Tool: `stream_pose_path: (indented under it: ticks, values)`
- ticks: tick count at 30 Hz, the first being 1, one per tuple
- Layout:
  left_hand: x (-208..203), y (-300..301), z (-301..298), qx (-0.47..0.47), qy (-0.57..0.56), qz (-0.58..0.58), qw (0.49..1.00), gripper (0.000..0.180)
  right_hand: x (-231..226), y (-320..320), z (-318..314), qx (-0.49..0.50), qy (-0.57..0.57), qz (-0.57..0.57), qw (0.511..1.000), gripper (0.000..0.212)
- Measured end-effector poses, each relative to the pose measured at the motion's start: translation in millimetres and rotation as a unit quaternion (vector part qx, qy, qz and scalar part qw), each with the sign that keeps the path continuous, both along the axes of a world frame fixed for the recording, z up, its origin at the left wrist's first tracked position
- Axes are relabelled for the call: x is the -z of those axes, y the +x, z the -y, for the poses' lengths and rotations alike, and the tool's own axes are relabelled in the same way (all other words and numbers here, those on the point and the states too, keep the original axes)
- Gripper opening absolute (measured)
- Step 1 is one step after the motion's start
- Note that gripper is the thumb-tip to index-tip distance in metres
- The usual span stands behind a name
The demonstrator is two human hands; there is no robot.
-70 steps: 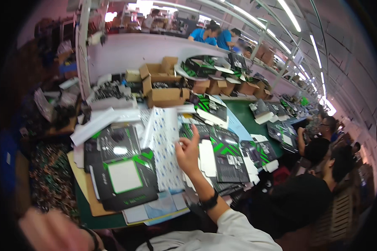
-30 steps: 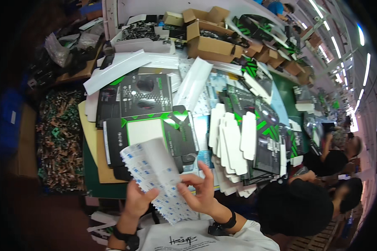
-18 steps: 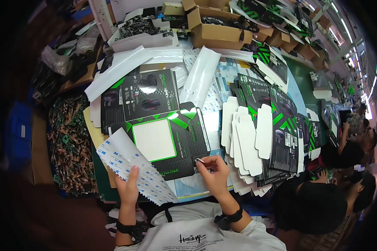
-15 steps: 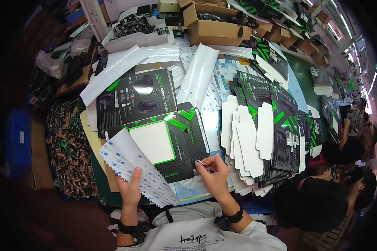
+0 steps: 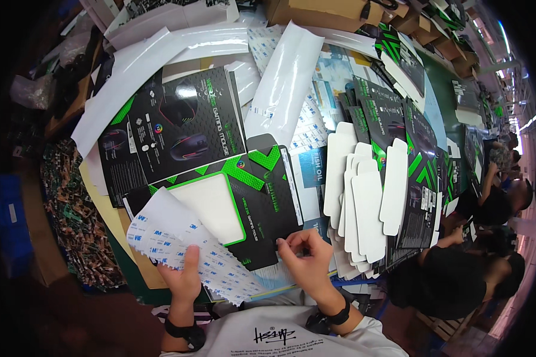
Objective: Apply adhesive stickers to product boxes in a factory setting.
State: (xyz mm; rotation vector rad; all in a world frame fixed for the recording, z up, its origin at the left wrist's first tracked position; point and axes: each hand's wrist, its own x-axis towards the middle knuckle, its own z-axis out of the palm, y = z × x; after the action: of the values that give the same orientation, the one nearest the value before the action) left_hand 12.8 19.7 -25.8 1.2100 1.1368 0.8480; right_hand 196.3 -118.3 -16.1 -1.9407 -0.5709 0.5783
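My left hand [image 5: 184, 278] grips a curling sheet of adhesive backing paper [image 5: 211, 262], white with blue print and a jagged edge, the thumb lying on top. Beneath the sheet's far edge lies a flat, unfolded black and green box [image 5: 274, 220] with a green-framed white panel [image 5: 205, 205]. My right hand [image 5: 311, 262] is over the box's near right corner, its fingers curled in towards the thumb. Whatever is at those fingertips is too small to make out. Another printed box blank [image 5: 202, 128] lies beyond, to the left.
Right of my hands is a pile of flat boxes with white flaps [image 5: 366, 208]. Glossy white sheets [image 5: 286, 83] stretch across the back of the table, before a cardboard box [image 5: 315, 11]. Small parts are heaped [image 5: 83, 220] at the left; people [image 5: 441, 279] sit at the right.
The view has shifted, so the table appears closer and higher. A small whitish piece seen at my right fingertips is no longer distinguishable. My left hand keeps its hold on the sheet.
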Motion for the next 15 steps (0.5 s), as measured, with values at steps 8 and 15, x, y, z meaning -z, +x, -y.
stream_pose_path:
  ticks: [8,15]
  values:
    - [5.1,-6.4,0.8,0.024,0.014,0.021,0.999,0.036,-1.3,-2.5,-7.6,0.008,0.003,0.034,0.999,0.023]
    - [3.3,-6.9,0.3,0.043,0.019,0.023,0.999,0.035,-2.8,-3.0,-7.9,0.004,-0.006,0.048,0.999,0.024]
